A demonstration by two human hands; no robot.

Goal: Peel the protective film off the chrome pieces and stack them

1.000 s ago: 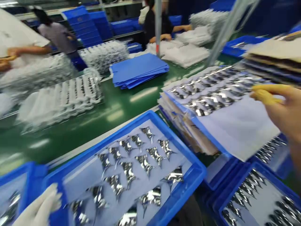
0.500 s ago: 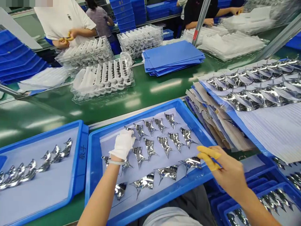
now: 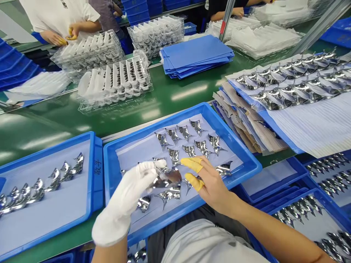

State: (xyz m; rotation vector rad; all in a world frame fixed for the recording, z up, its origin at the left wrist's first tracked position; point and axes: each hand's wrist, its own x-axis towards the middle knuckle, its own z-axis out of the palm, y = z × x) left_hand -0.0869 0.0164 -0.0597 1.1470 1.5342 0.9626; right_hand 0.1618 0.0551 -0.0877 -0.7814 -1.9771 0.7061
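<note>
Left of the blue tray (image 3: 153,125) lies a second tray (image 3: 94,186) with pouches in rows. Over the blue tray, my left hand (image 3: 123,204), in a white glove, is pinching one foil pouch (image 3: 166,179) and lifts it above the others. My right hand (image 3: 215,188) is spread open very near the pouch, with yellow finger cots (image 3: 192,165). Right of the blue tray, more pouches (image 3: 287,87) lie on stacked sheets.
</note>
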